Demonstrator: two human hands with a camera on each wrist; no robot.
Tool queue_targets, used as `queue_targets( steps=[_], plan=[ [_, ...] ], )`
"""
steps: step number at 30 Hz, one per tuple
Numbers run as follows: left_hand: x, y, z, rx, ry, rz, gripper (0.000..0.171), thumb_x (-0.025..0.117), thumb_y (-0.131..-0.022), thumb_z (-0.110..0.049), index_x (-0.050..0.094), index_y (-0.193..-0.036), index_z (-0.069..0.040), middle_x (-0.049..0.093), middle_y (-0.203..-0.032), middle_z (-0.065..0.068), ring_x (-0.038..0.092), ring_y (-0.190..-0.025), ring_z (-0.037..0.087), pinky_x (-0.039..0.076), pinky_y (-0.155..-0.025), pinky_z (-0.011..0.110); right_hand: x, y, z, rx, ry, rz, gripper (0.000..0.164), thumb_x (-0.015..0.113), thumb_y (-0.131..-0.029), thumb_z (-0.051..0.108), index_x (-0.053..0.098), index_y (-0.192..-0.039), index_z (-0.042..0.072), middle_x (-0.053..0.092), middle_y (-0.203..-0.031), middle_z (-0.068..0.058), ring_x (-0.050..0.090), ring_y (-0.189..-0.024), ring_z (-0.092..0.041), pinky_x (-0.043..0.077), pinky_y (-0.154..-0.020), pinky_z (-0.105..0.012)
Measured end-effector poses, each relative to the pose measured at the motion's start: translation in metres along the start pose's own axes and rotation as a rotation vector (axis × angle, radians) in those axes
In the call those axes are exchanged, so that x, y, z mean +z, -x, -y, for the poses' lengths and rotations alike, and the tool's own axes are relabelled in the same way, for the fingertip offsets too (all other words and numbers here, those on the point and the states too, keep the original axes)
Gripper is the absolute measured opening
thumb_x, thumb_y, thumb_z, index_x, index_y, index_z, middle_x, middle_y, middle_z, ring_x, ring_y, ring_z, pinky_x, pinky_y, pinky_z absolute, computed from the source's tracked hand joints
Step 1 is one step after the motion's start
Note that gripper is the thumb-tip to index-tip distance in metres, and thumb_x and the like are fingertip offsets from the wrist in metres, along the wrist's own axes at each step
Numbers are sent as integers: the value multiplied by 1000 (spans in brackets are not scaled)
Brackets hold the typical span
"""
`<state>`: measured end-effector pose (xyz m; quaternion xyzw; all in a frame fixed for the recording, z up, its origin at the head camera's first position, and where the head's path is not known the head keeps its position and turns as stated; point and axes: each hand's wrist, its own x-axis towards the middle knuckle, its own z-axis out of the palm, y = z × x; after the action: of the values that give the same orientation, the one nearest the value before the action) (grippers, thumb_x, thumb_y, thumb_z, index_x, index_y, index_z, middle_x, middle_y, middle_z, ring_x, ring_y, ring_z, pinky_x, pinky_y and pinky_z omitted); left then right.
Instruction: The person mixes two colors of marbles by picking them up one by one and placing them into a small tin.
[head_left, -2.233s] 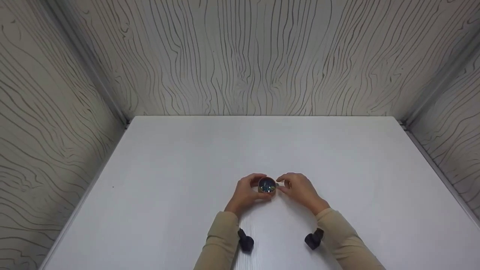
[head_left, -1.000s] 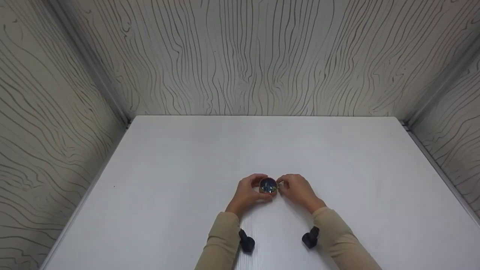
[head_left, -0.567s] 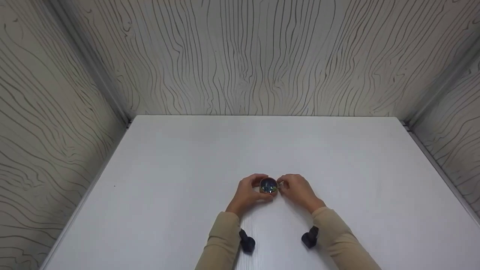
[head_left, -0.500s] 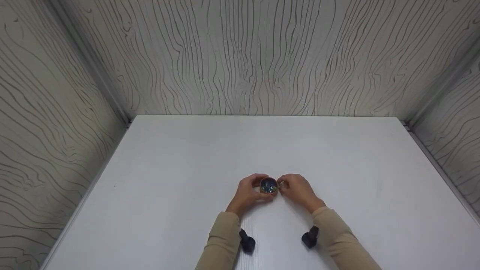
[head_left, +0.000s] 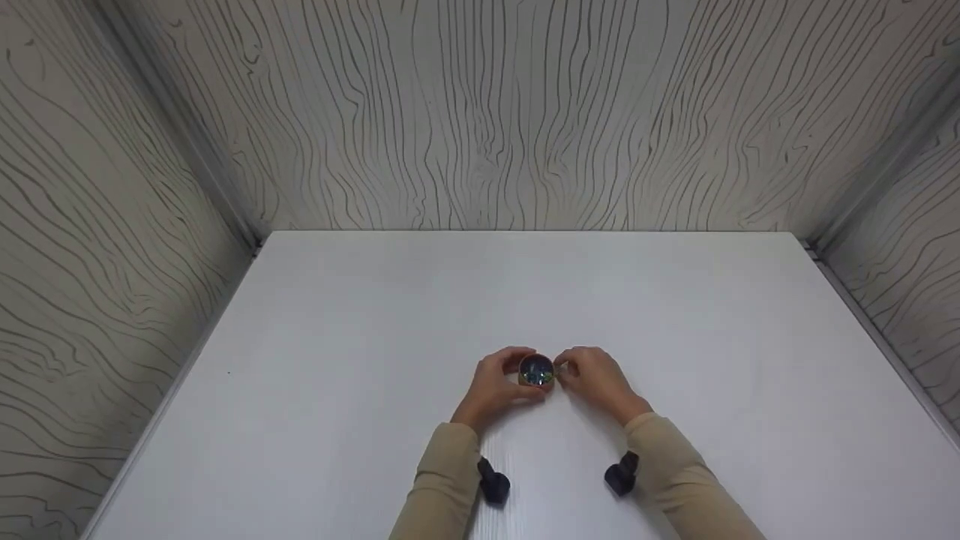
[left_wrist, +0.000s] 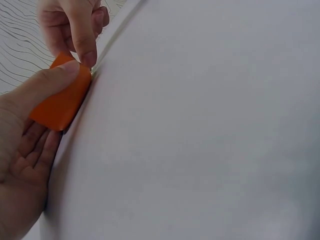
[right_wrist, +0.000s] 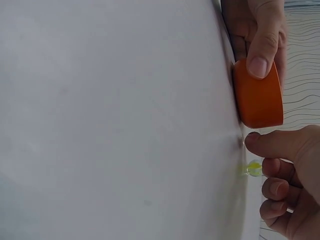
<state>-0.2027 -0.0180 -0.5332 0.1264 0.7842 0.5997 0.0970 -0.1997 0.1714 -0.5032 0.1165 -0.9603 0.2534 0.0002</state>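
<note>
A small orange bowl (right_wrist: 260, 102) stands upright on the white table (head_left: 390, 315). Glossy dark-blue and greenish glints fill its inside in the head view. My left hand (head_left: 491, 386) grips the bowl from the left, thumb on the near wall, fingers round the far side. Just right of the bowl, my right hand (head_left: 596, 375) has curled fingers, its thumb and index finger tips close to the wall. A clear marble (right_wrist: 255, 168) with a yellow-green core lies low by the table at the index fingertip. A gap shows between thumb and marble; whether it is pinched is unclear.
Wood-grain patterned panels (head_left: 480, 112) enclose the table at the back and both sides. Dark wrist cameras (head_left: 495, 487) hang inside both tan sleeves (head_left: 439, 480). A tiny dark speck (head_left: 229, 373) marks the table's left part.
My right hand has shifted slightly left, so its fingertips are closer to the bowl than at first. My left hand and the bowl stay almost in place.
</note>
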Motion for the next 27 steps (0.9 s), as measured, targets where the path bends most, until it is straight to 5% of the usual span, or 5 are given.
queue_targets(
  steps=[3, 27],
  plan=[
    [0, 0, 1, -10, 2, -1, 62, 87, -68, -13, 61, -124, -10, 69, -121, 7, 64, -116, 21, 50, -106, 34, -1, 1, 0, -4, -2, -2, 18, 67, -81, 2, 75, -96, 6, 60, -71, -2, 46, -69, -11, 40, -65, -26],
    [1, 0, 0, 6, -19, -2, 62, 86, -68, -12, 61, -124, -9, 67, -122, 9, 64, -115, 23, 51, -104, 34, -8, 3, 2, -4, -17, 3, 16, 69, -82, 4, 74, -97, 6, 59, -71, -1, 45, -67, -10, 39, -63, -24]
  ],
)
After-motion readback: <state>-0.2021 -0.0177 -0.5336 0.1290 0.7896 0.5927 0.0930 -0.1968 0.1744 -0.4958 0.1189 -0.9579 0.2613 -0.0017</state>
